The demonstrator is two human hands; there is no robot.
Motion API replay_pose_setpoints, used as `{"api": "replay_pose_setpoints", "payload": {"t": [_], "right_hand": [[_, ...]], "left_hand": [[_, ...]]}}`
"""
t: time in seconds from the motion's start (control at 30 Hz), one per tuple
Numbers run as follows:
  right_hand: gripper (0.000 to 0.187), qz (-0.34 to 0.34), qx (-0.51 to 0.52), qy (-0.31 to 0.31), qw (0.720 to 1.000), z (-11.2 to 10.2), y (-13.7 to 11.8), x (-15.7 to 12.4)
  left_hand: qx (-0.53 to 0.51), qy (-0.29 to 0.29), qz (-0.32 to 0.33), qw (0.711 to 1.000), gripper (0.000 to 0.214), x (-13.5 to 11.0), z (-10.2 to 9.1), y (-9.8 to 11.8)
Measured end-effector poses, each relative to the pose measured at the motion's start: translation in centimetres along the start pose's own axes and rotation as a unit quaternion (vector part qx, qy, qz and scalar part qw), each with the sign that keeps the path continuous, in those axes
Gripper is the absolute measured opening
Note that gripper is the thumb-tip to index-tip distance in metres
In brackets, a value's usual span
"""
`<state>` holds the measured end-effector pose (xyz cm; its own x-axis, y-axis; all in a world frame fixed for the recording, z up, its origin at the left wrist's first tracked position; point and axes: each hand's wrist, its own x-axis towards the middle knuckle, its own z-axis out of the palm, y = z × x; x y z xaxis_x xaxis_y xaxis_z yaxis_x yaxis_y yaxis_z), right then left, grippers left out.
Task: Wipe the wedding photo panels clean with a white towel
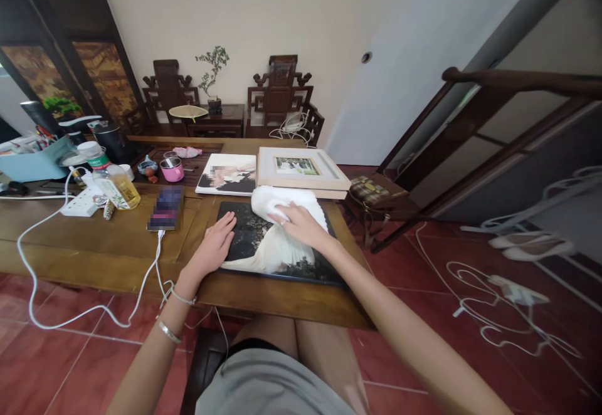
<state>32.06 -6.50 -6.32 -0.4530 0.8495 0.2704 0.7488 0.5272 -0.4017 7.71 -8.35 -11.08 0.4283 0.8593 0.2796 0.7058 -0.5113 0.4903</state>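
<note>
Your left hand (219,239) lies flat, fingers out, on the left side of the dark picture (282,249), which is on the table (122,233) by you. Your right hand (301,222) holds a white cloth (292,197) on it.

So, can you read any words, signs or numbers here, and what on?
I can't read any for sure.
Green label by the white cap: too blurred.
Bottle of yellow liquid: print too small.
Smartphone screen: blurred out.
Photo panel under the white cloth: no writing visible.
</note>
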Motion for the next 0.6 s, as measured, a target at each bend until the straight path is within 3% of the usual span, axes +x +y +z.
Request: {"api": "replay_pose_setpoints", "payload": {"t": [0.1, 0.27, 0.37, 0.47, 0.6], "right_hand": [[0.023, -0.022, -0.013, 0.002, 1.0, 0.6, -1.5, -1.6], [0.021, -0.074, -0.009, -0.027, 0.997, 1.3, -6.0, -8.1], [0.023, -0.098, 0.014, -0.05, 0.994, 1.1, -7.8, -10.5], [0.022, -0.095, 0.01, -0.06, 0.994, 0.8, -7.7, -10.0], [0.025, -0.062, -0.027, -0.046, 0.997, 0.7, -5.1, -5.7]], "left_hand": [[0.002, 0.001, 0.005, 1.0, 0.044, 0.0, 0.1, 0.0], [0.009, -0.001, -0.002, 1.0, 0.044, -0.1, 0.1, 0.1], [0.012, 0.002, -0.001, 1.0, 0.043, -0.1, 0.1, 0.2], [0.012, 0.003, 0.001, 1.0, 0.043, -0.1, 0.1, 0.1], [0.011, 0.005, 0.005, 1.0, 0.043, 0.0, 0.3, -0.2]]}}
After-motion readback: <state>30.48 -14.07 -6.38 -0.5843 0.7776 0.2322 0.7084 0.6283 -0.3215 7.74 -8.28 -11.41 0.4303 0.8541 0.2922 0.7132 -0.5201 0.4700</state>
